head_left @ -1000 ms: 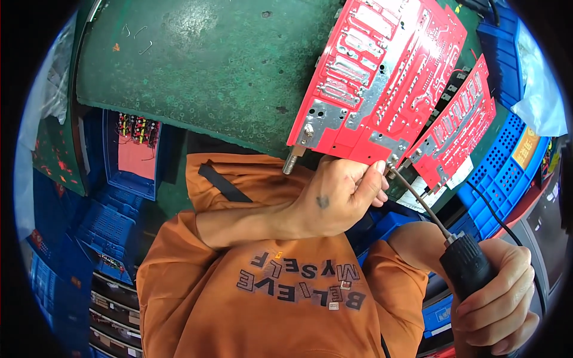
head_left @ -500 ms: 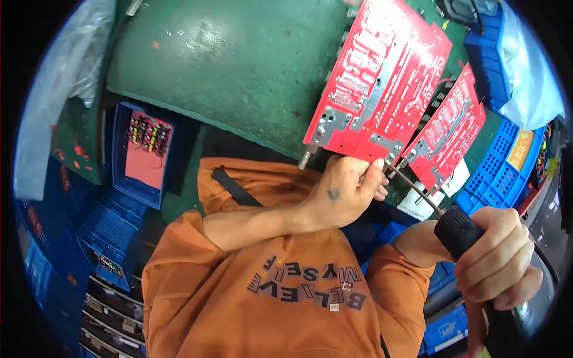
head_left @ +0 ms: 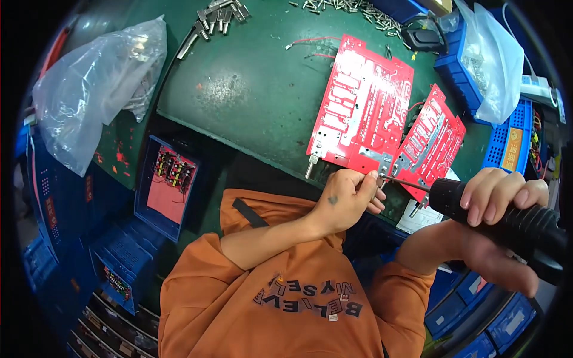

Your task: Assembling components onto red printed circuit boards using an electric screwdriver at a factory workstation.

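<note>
A large red circuit board point(head_left: 364, 101) lies at the table's near edge, solder side up. From its near left corner a metal terminal point(head_left: 311, 167) sticks out. My left hand point(head_left: 346, 200) is closed at the board's near right corner, thumb and fingers pinched together; what they grip is hidden. My right hand point(head_left: 501, 197) grips a black electric screwdriver point(head_left: 456, 197), held almost level. Its thin shaft runs left, with the tip at the same corner, beside my left fingertips. A second red circuit board point(head_left: 431, 143) lies to the right, partly under the shaft.
Metal terminals point(head_left: 218, 17) and several loose screws point(head_left: 358, 9) lie at the back of the green table point(head_left: 239, 89). Blue bins point(head_left: 462, 71) and a plastic bag point(head_left: 495, 59) stand right. At left are another clear bag point(head_left: 98, 101) and a blue crate point(head_left: 143, 206) holding assembled parts.
The view has shifted, showing more of the table's back. The screwdriver has tilted from slanting to nearly level, and my right hand has risen with it. My left hand stays at the board's corner.
</note>
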